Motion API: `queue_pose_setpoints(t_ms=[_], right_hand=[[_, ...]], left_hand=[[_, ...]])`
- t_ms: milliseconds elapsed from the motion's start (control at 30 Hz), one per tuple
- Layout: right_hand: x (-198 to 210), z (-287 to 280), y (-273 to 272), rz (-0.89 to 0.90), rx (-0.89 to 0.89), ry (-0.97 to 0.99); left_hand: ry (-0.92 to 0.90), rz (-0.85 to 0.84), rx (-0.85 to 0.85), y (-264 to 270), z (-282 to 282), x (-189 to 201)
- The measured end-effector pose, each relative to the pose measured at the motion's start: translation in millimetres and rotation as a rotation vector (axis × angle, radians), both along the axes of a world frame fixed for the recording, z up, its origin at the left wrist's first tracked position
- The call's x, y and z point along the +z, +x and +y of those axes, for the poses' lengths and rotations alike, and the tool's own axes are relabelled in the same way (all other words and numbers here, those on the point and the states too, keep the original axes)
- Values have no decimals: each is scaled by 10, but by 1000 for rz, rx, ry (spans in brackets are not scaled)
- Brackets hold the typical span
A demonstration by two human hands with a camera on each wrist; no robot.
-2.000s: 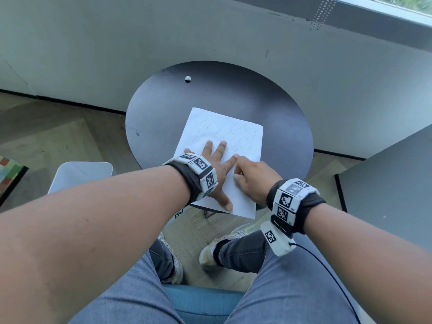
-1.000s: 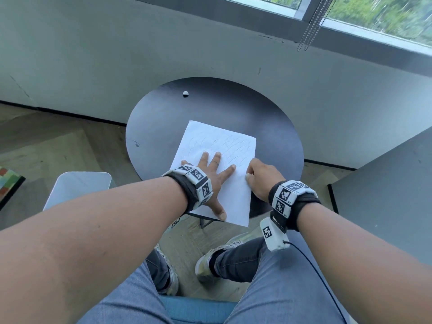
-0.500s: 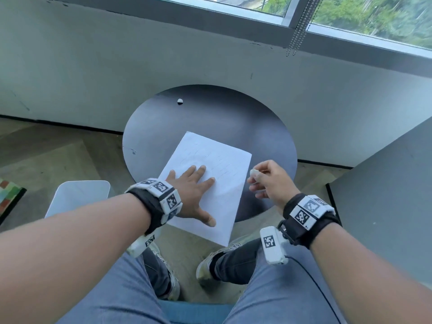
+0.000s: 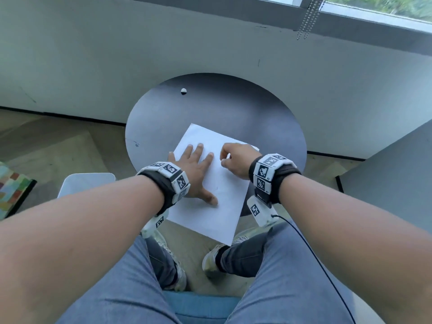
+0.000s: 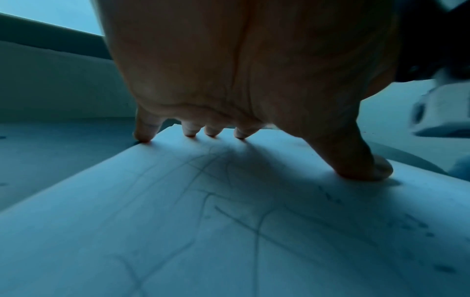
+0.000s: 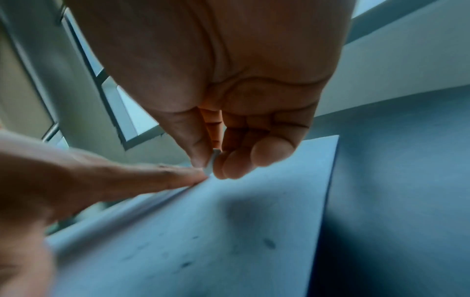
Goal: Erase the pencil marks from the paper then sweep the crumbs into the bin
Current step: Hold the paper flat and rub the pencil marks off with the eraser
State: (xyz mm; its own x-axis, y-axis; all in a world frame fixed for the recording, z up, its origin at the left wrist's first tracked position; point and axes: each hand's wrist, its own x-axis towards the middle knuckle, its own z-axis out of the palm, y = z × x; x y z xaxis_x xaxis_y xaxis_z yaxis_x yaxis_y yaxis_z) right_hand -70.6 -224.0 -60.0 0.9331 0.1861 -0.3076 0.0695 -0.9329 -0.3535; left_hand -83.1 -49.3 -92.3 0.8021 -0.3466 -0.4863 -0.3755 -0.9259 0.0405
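A white sheet of paper (image 4: pixel 219 190) lies on the round black table (image 4: pixel 233 108), its near end hanging over the table's front edge. My left hand (image 4: pixel 195 169) presses flat on the paper with fingers spread. Faint pencil lines (image 5: pixel 229 203) run under that palm. My right hand (image 4: pixel 236 160) hovers over the sheet's far right part, just right of the left index finger. Its thumb and fingers pinch a small white eraser (image 6: pixel 212 163). Dark eraser crumbs (image 6: pixel 269 244) are scattered on the paper (image 6: pixel 229 251).
A white bin (image 4: pixel 86 185) stands on the floor left of my knees. A small white bit (image 4: pixel 184 90) lies at the table's far side. A grey table top (image 4: pixel 392 181) is at the right. The wall and window sill run behind.
The paper has slid toward me, with more of it over the table edge. My right hand came off the sheet, then moved left over it beside the left fingers, still holding the eraser.
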Motion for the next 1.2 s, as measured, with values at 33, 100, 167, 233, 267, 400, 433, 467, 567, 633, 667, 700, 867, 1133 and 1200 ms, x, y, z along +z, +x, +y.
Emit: queue_pose_setpoints(t_ms=[33, 100, 167, 233, 267, 400, 433, 467, 567, 633, 667, 700, 867, 1133, 1200], right_hand=[[-32, 30, 24, 2, 18, -47], [-73, 72, -11, 8, 37, -93], [-96, 95, -157, 11, 65, -94], [-108, 111, -387, 25, 141, -89], [-113, 119, -512, 36, 187, -84], [-121, 131, -696, 54, 249, -64], [-117, 137, -630, 35, 222, -76], [-113, 143, -540, 14, 184, -87], [-143, 178, -155, -34, 60, -126], [-156, 212, 80, -40, -2, -137], [-157, 222, 157, -31, -23, -134], [-152, 229, 206, -22, -32, -130], [-130, 179, -183, 29, 78, -103], [-111, 171, -300, 14, 106, -127], [-125, 142, 11, -18, 5, -155]], left_hand=[[4, -2, -12, -17, -7, 0], [6, 9, -20, -45, -22, 8], [0, 26, -11, -48, -25, 14], [-8, 39, -1, -45, -25, 6], [-8, 42, 2, -46, -24, 1], [-8, 49, 7, -44, -28, -4], [-15, 53, 8, -41, -25, 4], [-22, 56, 6, -42, -25, 12], [-32, 39, 9, -41, -9, 7], [-34, 37, 15, -38, -1, 1], [-37, 40, 17, -37, -4, 0], [-38, 42, 19, -35, -6, 5], [-27, 57, 21, -33, -27, 1], [-14, 58, 17, -30, -26, 7], [-8, 55, 21, -28, -24, 14]])
